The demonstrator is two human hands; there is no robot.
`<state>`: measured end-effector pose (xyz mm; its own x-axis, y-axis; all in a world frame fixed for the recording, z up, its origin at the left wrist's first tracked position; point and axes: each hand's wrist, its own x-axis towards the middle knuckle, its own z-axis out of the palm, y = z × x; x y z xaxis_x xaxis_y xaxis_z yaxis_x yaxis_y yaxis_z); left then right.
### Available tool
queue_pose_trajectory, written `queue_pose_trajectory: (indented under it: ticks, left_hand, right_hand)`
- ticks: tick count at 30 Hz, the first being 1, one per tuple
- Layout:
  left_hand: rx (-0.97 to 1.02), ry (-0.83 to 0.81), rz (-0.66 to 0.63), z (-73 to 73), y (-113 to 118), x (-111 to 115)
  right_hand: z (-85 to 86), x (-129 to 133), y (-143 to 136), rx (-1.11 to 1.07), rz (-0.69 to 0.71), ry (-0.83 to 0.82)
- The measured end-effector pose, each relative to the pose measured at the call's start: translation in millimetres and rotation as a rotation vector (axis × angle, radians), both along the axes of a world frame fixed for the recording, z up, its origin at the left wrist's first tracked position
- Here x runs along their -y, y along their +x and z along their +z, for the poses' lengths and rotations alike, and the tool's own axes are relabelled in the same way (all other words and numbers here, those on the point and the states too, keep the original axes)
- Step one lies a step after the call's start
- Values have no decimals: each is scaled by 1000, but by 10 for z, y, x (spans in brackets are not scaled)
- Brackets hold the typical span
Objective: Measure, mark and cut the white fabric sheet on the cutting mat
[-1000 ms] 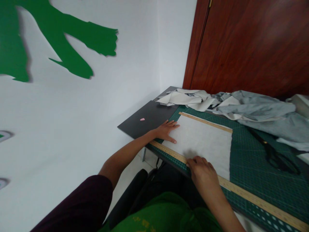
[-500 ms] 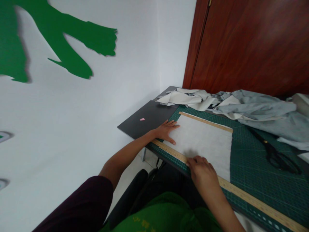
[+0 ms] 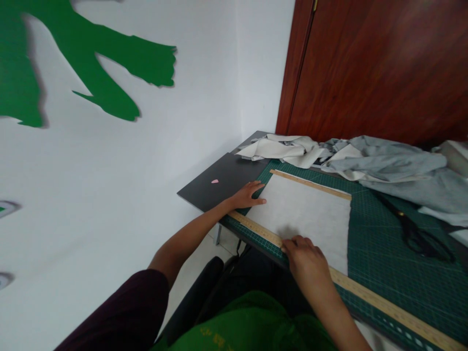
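A piece of white fabric (image 3: 310,219) lies flat on a green cutting mat (image 3: 380,248). Along its near edge runs a long wooden ruler (image 3: 387,303), and a shorter wooden strip (image 3: 310,184) lies along its far edge. My left hand (image 3: 249,195) is at the fabric's left edge, thumb apart from the fingers, holding nothing. With fingers bent, my right hand (image 3: 307,256) grips the long ruler at the fabric's near edge; its fingertips are partly hidden.
Black-handled scissors (image 3: 420,234) lie on the mat at right. Crumpled grey and white fabric (image 3: 395,156) is heaped at the back. A small pink piece (image 3: 214,181) lies on the dark tabletop (image 3: 234,170) at left, beside the white wall. A brown door (image 3: 383,68) stands behind.
My left hand has drawn slightly left toward the fabric's edge, with its fingers less spread. My right hand and the ruler stay in place.
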<state>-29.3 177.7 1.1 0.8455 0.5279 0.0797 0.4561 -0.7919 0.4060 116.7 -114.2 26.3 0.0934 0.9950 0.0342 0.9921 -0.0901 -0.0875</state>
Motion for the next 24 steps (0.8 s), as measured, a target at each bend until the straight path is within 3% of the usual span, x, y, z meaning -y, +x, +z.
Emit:
queue_pose_trajectory:
  ticks: [5, 9, 12, 14, 18, 21, 24]
  left_hand:
    - [-81, -75, 43, 35, -61, -52]
    - [-149, -93, 86, 69, -157, 108]
    - [-162, -41, 136, 75, -242, 358]
    - [-144, 123, 166, 66, -280, 556]
    - [30, 424, 20, 34, -233, 970]
    - [167, 430, -66, 24, -89, 1273]
    - [250, 334, -57, 17, 69, 1513]
  right_hand:
    - [-11, 6, -14, 14, -4, 22]
    - [-30, -1, -2, -1, -5, 34]
    - [-23, -12, 25, -27, 9, 26]
    - [-8, -15, 38, -41, 13, 21]
    - [40, -3, 38, -29, 0, 18]
    - [78, 5, 29, -19, -6, 18]
    - [109, 3, 25, -17, -12, 16]
